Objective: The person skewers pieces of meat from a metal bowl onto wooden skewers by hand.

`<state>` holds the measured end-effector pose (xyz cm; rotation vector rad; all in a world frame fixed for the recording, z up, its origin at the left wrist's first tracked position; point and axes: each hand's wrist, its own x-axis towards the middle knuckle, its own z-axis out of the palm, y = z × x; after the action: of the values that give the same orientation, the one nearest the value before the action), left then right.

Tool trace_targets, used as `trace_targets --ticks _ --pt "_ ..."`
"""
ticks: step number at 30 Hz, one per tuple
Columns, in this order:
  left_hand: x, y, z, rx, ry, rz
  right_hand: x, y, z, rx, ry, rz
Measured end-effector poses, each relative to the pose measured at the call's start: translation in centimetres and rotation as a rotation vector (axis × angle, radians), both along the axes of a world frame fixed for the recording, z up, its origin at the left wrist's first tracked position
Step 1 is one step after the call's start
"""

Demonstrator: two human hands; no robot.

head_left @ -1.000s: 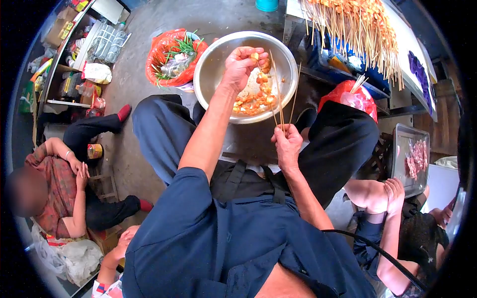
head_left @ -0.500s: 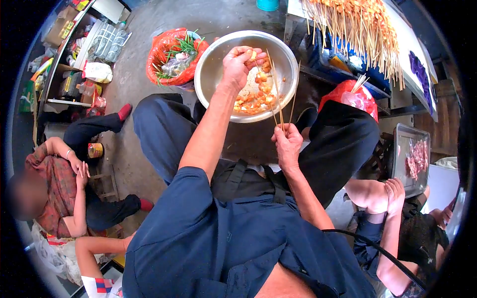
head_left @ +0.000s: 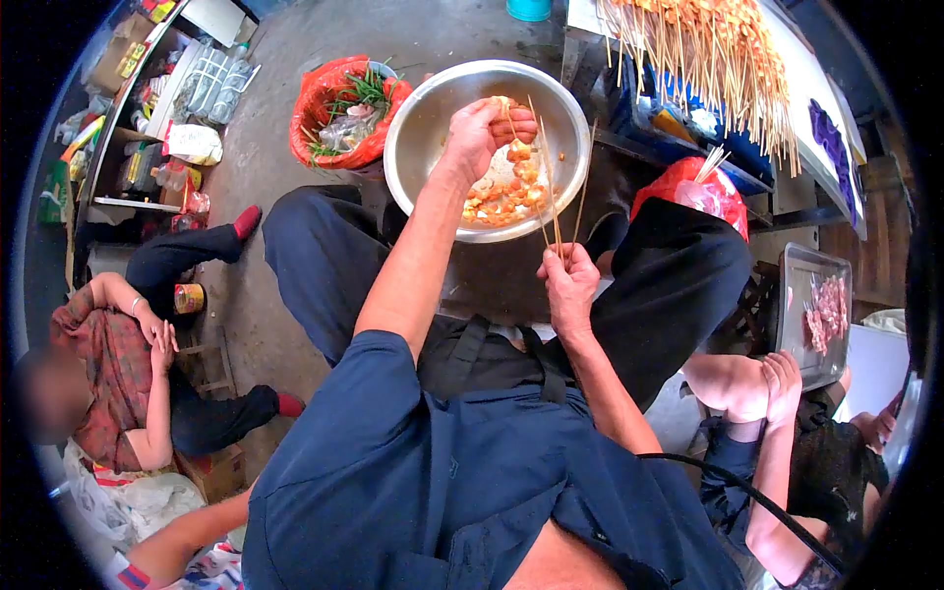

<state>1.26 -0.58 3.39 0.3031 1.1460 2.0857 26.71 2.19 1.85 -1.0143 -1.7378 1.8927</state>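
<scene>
Over a large steel bowl, my left hand is closed, its fingers pinching an orange-coated chunk of food, which looks like marinated meat. Similar orange chunks lie along the near inside wall of the bowl. Below the rim, my right hand is closed around the lower ends of several thin wooden skewers. The skewers fan upward across the bowl. A few coated chunks line up beside them near my left fingers; whether all are threaded, I cannot tell.
A red bag with greens stands left of the bowl. Loaded skewers cover the right-hand table. Another red bag sits by my right knee. A metal tray of raw meat is further right. People sit on both sides.
My left hand has turned slightly and shifted a little to the right, its fingers now curled over near the skewer tips. At lower left, another person's arm has moved down. My right hand stays put.
</scene>
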Motion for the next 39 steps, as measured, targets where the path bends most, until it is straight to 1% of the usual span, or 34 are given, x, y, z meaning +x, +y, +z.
trace_targets --ticks 1,3,6,9,13,16,19,21,25,27,34,39 --pt "0.0 0.0 -0.1 0.0 0.001 0.0 0.0 0.0 -0.1 0.014 -0.015 0.006" --pt "-0.2 -0.2 -0.3 0.074 -0.111 0.064 0.0 -0.1 0.1 0.006 -0.017 0.01" --pt "-0.5 -0.2 -0.6 0.124 -0.184 0.116 -0.1 -0.1 0.0 -0.007 -0.012 0.015" --pt "-0.7 -0.4 -0.7 0.168 -0.191 0.118 0.0 -0.1 0.0 -0.009 -0.018 0.023" --pt "-0.7 -0.4 -0.5 0.155 -0.194 0.148 0.0 0.0 0.0 0.004 -0.029 0.037" --pt "-0.8 -0.6 -0.4 0.164 -0.174 0.161 -0.1 0.0 -0.2 0.045 -0.01 0.027" --pt "-0.7 -0.8 -0.3 0.179 -0.131 0.162 0.0 0.0 -0.3 0.023 -0.008 0.039" --pt "-0.7 -0.9 -0.2 0.144 -0.031 0.156 0.0 0.0 -0.4 0.027 -0.004 0.034" --pt "-0.8 -1.0 0.1 0.08 0.03 0.137 0.1 -0.1 -0.9 0.056 -0.005 0.002" --pt "-0.6 -1.1 0.3 0.003 0.039 0.145 0.1 -0.2 -0.8 0.06 -0.005 -0.004" --pt "-0.8 -1.0 0.3 -0.023 -0.104 0.178 0.1 -0.5 -0.2 0.097 0.004 0.027" --pt "-1.3 -1.3 -0.6 -0.051 -0.141 0.104 0.2 -0.7 -0.8 0.117 -0.003 -0.009"
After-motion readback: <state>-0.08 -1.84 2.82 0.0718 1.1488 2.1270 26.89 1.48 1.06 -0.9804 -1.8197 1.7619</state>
